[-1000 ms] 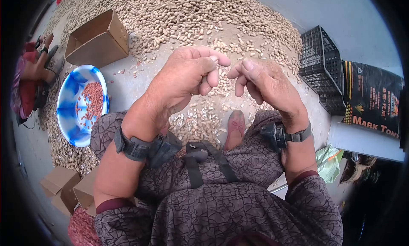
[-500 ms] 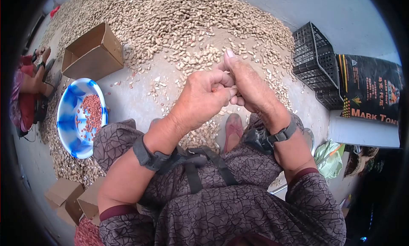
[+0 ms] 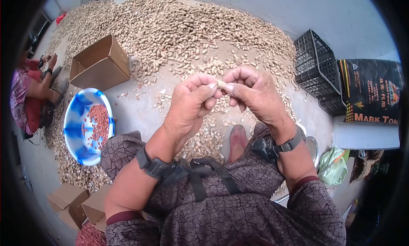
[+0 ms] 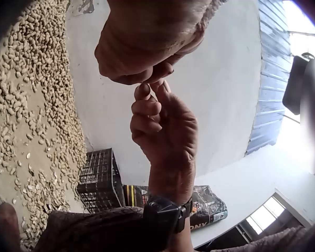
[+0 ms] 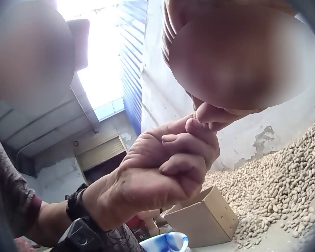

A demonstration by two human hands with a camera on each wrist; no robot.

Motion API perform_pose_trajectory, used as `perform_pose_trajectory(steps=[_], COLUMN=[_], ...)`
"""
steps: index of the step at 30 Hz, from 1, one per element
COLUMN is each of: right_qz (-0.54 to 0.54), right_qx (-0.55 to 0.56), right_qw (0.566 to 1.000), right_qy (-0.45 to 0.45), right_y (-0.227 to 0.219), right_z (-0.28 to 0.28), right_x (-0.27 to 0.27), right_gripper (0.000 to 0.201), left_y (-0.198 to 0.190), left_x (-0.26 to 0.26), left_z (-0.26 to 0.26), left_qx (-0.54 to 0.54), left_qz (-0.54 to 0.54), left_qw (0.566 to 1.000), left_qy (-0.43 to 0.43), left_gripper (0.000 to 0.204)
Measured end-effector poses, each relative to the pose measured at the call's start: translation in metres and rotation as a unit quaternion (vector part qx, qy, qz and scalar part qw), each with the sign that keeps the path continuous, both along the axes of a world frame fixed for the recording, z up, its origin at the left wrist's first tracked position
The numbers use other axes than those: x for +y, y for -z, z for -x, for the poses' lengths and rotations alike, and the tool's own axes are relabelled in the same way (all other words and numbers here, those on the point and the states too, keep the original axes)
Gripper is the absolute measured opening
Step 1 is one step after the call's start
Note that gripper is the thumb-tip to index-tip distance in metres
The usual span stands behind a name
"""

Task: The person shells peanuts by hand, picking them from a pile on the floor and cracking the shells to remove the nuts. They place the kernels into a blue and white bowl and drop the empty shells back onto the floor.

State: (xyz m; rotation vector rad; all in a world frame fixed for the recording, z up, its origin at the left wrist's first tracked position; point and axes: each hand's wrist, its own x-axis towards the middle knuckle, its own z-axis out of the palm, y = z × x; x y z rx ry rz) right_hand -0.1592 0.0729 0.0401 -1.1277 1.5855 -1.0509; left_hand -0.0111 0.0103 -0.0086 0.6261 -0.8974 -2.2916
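In the head view an unshelled peanut (image 3: 221, 84) spans the small gap between both hands, above the floor. My left hand (image 3: 190, 102) pinches one end of it between thumb and forefinger, its other fingers curled in. The opposite end is pinched by my right hand (image 3: 258, 95), with the thumb laid along the shell. Both wrist views show the fingertips meeting, with the peanut mostly hidden behind them. A blue-and-white basin (image 3: 70, 131) stands left of my knee, holding reddish shelled peanuts (image 3: 99, 121).
Unshelled peanuts (image 3: 170, 28) spread widely across the floor ahead. A cardboard box (image 3: 100, 69) stands behind the basin. On the right are a black plastic crate (image 3: 317, 67), a black printed sack (image 3: 370, 90) and a pale green bag (image 3: 334, 167). Another person (image 3: 38, 86) sits at far left.
My hands were apart, then came together with the right thumb raised and a reddish kernel showing at the left fingers. Now both hands pinch an unshelled peanut between them.
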Motion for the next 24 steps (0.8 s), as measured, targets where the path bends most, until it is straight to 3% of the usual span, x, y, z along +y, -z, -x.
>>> perform_pose_trajectory(steps=[10, 19, 24], right_qz=[0.021, 0.035, 0.023], right_qx=[0.014, 0.008, -0.035], right_qw=[1.0, 0.999, 0.999], right_qy=[0.016, 0.016, 0.018], right_y=[-0.0057, -0.0048, -0.003], right_z=[-0.0039, -0.0048, -0.0007], right_x=[0.0016, 0.0019, 0.0017], right_gripper=[0.013, 0.012, 0.012], left_y=[-0.0042, -0.0039, -0.01], left_x=[0.0007, -0.0016, 0.0], left_z=[0.0, -0.0039, -0.0042], left_qx=[-0.019, 0.032, 0.03], left_qz=[0.029, -0.021, 0.064], left_qw=[0.999, 0.997, 0.997], left_qy=[0.01, 0.064, 0.016], left_gripper=[0.015, 0.014, 0.015])
